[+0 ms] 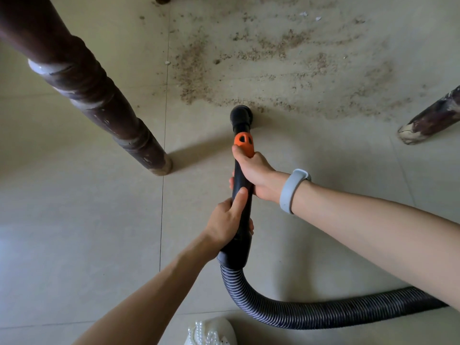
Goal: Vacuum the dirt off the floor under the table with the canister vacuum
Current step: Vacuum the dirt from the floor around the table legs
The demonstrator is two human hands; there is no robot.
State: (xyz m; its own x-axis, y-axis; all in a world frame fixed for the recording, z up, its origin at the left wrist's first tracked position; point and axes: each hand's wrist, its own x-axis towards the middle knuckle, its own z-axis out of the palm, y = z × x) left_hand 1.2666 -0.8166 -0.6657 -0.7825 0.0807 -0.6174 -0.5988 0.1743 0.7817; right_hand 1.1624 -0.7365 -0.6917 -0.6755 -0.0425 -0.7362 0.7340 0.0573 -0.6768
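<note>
On the tiled floor [74, 220] between two dark table legs, the left one [99, 95] and the right one [433, 118], the black nozzle [241, 117] of the vacuum wand [242, 207] touches the near edge of a spread of sandy dirt [273, 61]. The right hand [256, 175], a pale band [291, 190] on its wrist, grips the wand just behind the orange collar [244, 143]. The left hand [227, 220] grips it lower down, thumb along the tube. The ribbed hose [311, 314] curves away to the right
</note>
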